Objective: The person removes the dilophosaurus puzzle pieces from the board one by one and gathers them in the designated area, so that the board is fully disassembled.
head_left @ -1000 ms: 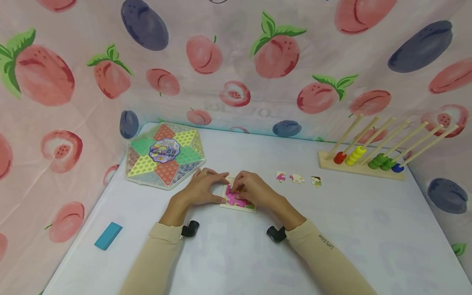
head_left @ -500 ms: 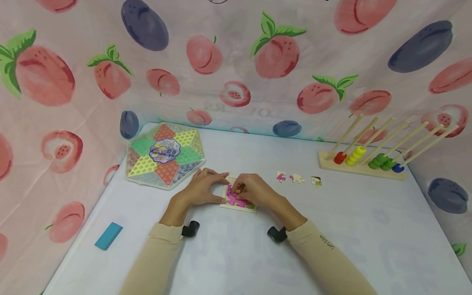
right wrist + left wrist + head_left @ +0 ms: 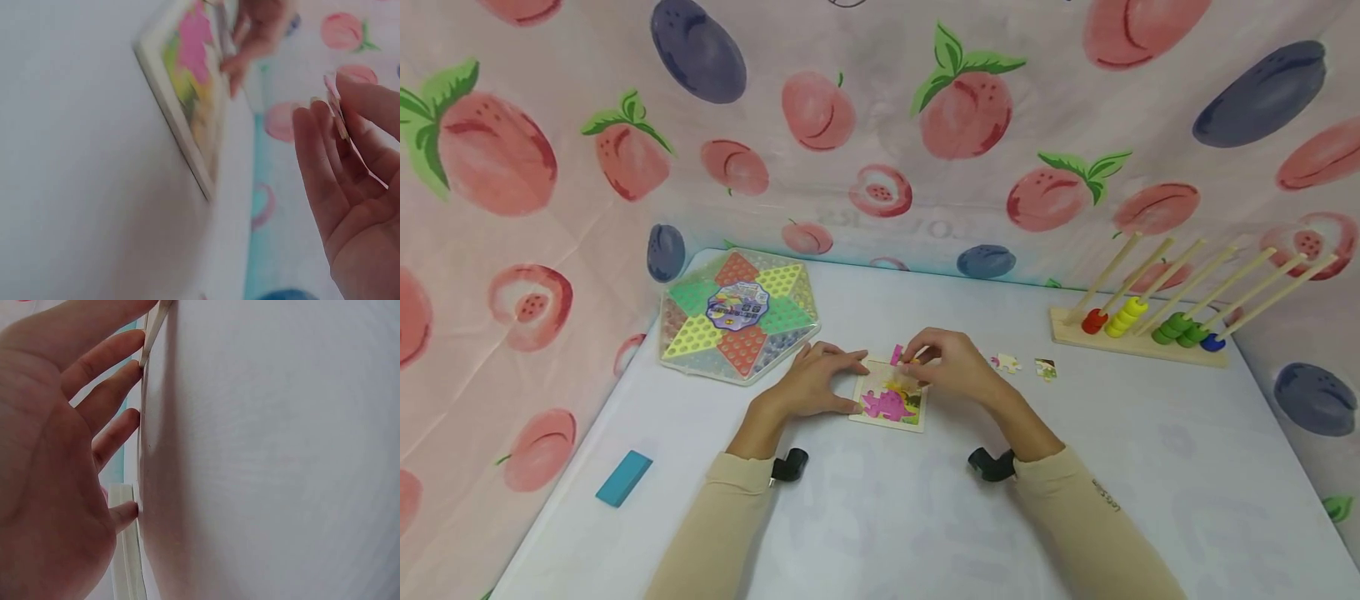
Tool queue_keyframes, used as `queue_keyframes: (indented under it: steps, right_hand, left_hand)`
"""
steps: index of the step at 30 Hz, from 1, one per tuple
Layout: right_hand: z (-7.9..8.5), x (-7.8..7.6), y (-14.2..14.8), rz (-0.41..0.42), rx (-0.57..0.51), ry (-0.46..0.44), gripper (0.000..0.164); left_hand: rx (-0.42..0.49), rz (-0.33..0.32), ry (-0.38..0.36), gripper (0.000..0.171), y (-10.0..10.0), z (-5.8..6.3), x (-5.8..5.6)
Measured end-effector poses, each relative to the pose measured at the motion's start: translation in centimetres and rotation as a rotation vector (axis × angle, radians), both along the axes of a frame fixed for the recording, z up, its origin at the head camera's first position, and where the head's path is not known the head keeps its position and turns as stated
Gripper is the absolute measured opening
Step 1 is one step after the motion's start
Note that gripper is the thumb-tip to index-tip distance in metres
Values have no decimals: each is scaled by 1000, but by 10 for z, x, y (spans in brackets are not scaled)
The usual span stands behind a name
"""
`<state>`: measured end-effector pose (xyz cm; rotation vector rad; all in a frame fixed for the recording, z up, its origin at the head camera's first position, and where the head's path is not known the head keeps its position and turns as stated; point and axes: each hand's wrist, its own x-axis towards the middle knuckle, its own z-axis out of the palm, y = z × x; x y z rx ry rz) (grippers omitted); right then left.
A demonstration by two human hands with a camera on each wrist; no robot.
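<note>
Well, right hand (image 3: 952,364) pinches the pink piece (image 3: 897,354) by the tray's (image 3: 886,425) far edge, left hand's (image 3: 808,381) thumb and fingers spread at its left; a shallow pinch (hard to tell, blurry) could drop the piece.

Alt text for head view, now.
Right hand holding a small pink piece by a partly filled puzzle; left hand touching its left edge. Two loose pieces lie right of it; game board, blue block and bead rack sit farther out.
</note>
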<state>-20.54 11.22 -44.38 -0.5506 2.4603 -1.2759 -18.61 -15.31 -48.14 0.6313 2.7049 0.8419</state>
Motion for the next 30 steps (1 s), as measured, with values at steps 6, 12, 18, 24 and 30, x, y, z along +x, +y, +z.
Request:
queue_keyframes:
  steps: [6, 12, 18, 24, 30]
  right_hand:
    - [15, 0, 40, -106, -22, 48, 17]
    - [17, 2, 81, -185, 28, 10, 24]
    - [12, 8, 106, -210, 39, -26, 28]
    - [-1, 15, 115, -205, 71, -62, 26]
    - [-16, 21, 114, -174, 92, -81, 18]
  left_hand:
    - [-9, -1, 6, 61, 1, 0, -1]
    - [-25, 2, 12, 60, 1, 0, -1]
    - [-41, 9, 15, 58, 1, 1, 1]
    - [-23, 9, 12, 58, 1, 0, 2]
    - [-10, 7, 11, 58, 1, 0, 3]
